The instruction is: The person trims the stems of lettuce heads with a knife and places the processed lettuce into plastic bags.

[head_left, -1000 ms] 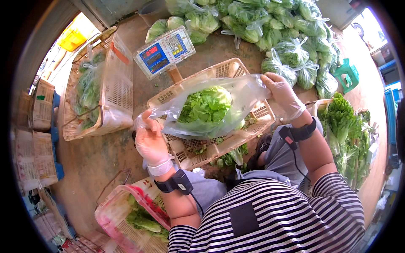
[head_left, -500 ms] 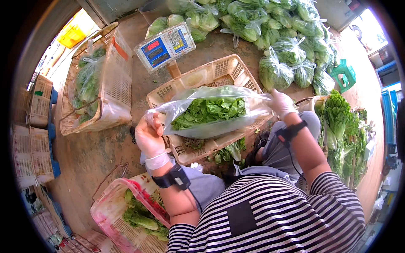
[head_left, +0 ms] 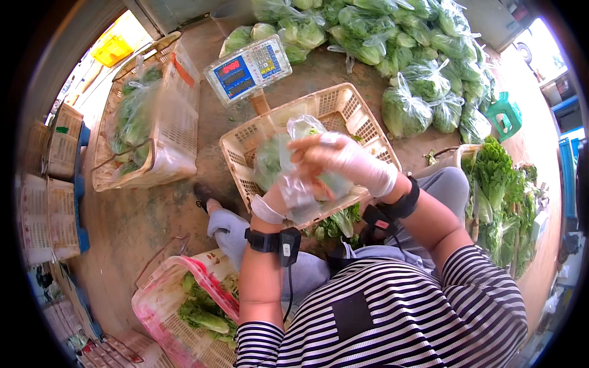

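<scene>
A clear plastic bag of green lettuce (head_left: 268, 161) is bunched up beneath my two hands, over a beige slatted crate (head_left: 242, 132). My left hand (head_left: 283, 195), in a thin clear glove, is closed on the bag's gathered plastic; its fingers are partly covered. From the right, my gloved right hand (head_left: 353, 161) reaches across it, fingers bent around the bag's top and slightly blurred. The two hands touch or overlap at the gathered plastic. Behind the crate stands a scale display (head_left: 247, 70) with red lit digits.
Bagged lettuces (head_left: 408, 107) are piled at the back right beside a green plastic stool (head_left: 504, 116). Loose leafy greens (head_left: 494, 178) fill a crate at right. A tall crate (head_left: 175, 116) holds bagged greens at left; a pink-rimmed crate (head_left: 153, 288) with lettuce sits front left.
The bag was stretched wide between my hands, one at each end. Now my hands have come together over the crate, and the bag is bunched up with its plastic gathered.
</scene>
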Tool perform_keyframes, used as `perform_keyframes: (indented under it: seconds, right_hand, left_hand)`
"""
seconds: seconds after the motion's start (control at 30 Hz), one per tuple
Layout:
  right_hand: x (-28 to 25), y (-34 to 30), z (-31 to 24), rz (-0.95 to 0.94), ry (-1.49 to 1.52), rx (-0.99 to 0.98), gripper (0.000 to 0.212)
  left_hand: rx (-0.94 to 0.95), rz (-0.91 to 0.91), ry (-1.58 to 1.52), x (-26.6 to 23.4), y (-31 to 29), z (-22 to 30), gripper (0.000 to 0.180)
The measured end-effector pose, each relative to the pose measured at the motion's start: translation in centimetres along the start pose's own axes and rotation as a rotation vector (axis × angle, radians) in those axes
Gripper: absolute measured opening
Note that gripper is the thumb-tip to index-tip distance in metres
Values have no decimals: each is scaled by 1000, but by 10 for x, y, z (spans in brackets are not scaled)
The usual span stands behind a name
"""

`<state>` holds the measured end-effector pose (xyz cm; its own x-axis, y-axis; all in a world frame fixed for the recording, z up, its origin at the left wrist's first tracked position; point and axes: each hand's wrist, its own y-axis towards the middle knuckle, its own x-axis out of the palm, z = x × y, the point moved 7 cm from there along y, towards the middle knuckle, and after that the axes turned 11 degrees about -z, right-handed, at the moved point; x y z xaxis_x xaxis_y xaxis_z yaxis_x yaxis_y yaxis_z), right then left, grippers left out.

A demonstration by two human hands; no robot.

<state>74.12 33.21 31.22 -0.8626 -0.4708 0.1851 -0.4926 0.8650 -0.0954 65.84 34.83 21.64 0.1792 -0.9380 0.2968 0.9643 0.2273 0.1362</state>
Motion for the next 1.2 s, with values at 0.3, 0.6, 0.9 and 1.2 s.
perform_keyframes:
  seconds: [0.3,0.6,0.9,1.2]
  right_hand:
    - [-21,32,39,-248,-946,329,47]
    - [-158,-34,182,499,975,-100,17]
    - [-210,-25,222,916,1257,63,23]
    - [-233,7,253,613,1333,-133,29]
  left_hand:
    - [-358,560,43,-33,-35,12,12]
    - [85,953,-724,-75,-57,-61,21]
    - [-7,643,-32,-34,-14,-19,27]
    - [353,518,-483,-16,-8,-2,31]
